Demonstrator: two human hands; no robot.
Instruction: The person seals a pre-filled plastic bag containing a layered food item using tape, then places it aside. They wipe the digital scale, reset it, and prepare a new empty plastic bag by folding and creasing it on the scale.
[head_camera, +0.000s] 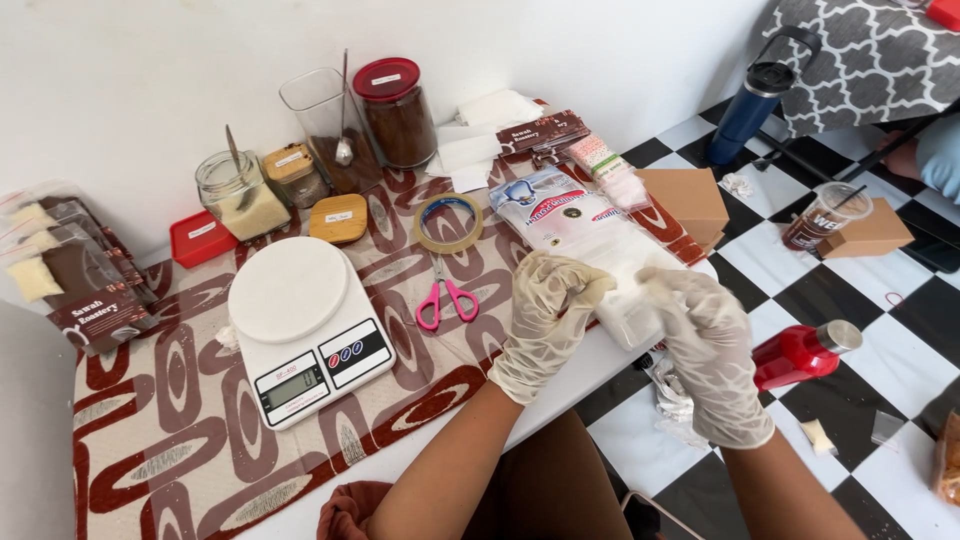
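Plastic bags (600, 235), a clear pack of them with a blue and red printed top, lie right of centre in the frame on the patterned cloth (180, 440), and both of your gloved hands are on the pack's near end. Your left hand (545, 325) has its fingers curled around the lower left corner of the pack. Your right hand (710, 350) closes over the lower right corner, pinching what looks like a single thin bag, though the clear film against the white glove makes that hard to tell.

Just left of your left hand lie pink-handled scissors (445, 300), and above them a roll of tape (449, 222). A white kitchen scale (305, 325) sits at centre left, its round plate bare and its display toward you. Along the wall at the upper left stand a glass jar (238, 195) of pale grains with a spoon in it, a small jar with a wooden lid, a loose round wooden lid (338, 218), a tall clear container (325, 125) with a spoon and some brown powder, and a red-lidded jar (396, 110) full of brown powder. A red lid (200, 238) lies flat near the grain jar. Filled brown pouches (70, 275) are stacked at the far left edge.

On the checkered floor at the right lie a red bottle (805, 352), near your right hand, a blue flask (750, 100) and an iced drink cup (825, 215).
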